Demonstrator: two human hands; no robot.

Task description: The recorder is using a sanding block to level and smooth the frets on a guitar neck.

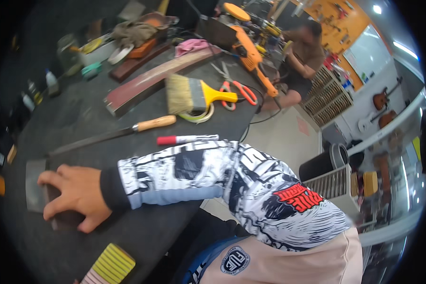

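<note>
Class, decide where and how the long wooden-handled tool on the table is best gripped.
Probably around its wooden handle, reaching from above on the picture's lower-left side: the handle is plump and rounded beside the long, thin dark blade, and the paintbrush crowds its right end.

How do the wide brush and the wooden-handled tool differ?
The wide brush has a yellow handle; the wooden-handled tool has a pale one. The brush ends in broad bristles, the tool in a narrow, dark blade. The brush lies over a tape roll, the tool on the bench. Both handles point rightward; the right hand holds neither.
</note>
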